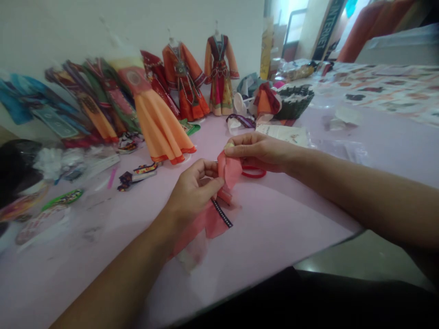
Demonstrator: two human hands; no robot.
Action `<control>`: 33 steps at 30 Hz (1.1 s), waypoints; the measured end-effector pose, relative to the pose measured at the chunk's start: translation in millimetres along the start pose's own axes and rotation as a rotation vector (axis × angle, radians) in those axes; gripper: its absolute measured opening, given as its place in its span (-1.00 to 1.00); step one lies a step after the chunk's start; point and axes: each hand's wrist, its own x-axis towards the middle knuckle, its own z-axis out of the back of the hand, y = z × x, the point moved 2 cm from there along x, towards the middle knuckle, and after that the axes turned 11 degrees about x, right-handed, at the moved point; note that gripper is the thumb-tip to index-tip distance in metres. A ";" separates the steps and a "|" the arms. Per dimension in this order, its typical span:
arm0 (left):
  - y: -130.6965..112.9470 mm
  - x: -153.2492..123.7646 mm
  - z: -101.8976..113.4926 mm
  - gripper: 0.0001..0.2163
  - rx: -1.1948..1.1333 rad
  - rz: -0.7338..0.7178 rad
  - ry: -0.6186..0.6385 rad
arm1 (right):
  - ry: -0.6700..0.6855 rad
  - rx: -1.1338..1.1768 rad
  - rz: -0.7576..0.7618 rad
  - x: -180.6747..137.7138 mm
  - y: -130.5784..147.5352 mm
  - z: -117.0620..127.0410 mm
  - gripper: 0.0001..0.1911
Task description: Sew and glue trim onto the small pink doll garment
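Observation:
Both hands hold up a small folded piece of coral-pink fabric [230, 171] over the table. My left hand [197, 185] pinches its lower left edge between thumb and fingers. My right hand [259, 151] grips its top from the right, thumb pressed against the fingers. Below my left hand, more of the pink cloth [216, 225] hangs or lies on the table, with a black trim strip dotted in white [222, 214] over it. Just under my right hand are red scissor-like loops [254, 172], partly hidden. Whether a needle is between the fingers I cannot make out.
Several small dressed figures stand along the wall, the closest in an orange dress [159, 123]. A dark basket [295, 103] stands at the back. Patterned fabric scraps [139, 174] and plastic bags [51, 162] lie left. The table edge [329, 246] runs close in front of me.

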 end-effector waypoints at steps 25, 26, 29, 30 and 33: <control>-1.8 2.2 1.6 -0.91 0.029 -0.031 -0.076 | 0.032 -0.010 0.059 0.0 -0.3 -4.3 -0.69; -1.9 2.2 1.1 -0.90 0.027 -0.023 -0.076 | 0.031 -0.005 0.057 0.0 -0.6 -4.1 -0.69; 0.6 4.0 0.3 -0.89 0.010 -0.029 -0.088 | 0.022 0.002 0.046 -0.2 -1.2 -3.8 -0.68; 2.1 4.9 0.3 -0.89 0.001 -0.040 -0.097 | 0.021 0.005 0.042 -0.4 -1.2 -3.9 -0.69; 5.5 5.7 -0.7 -0.88 -0.026 -0.065 -0.112 | 0.018 0.017 0.030 -0.9 -1.1 -4.8 -0.72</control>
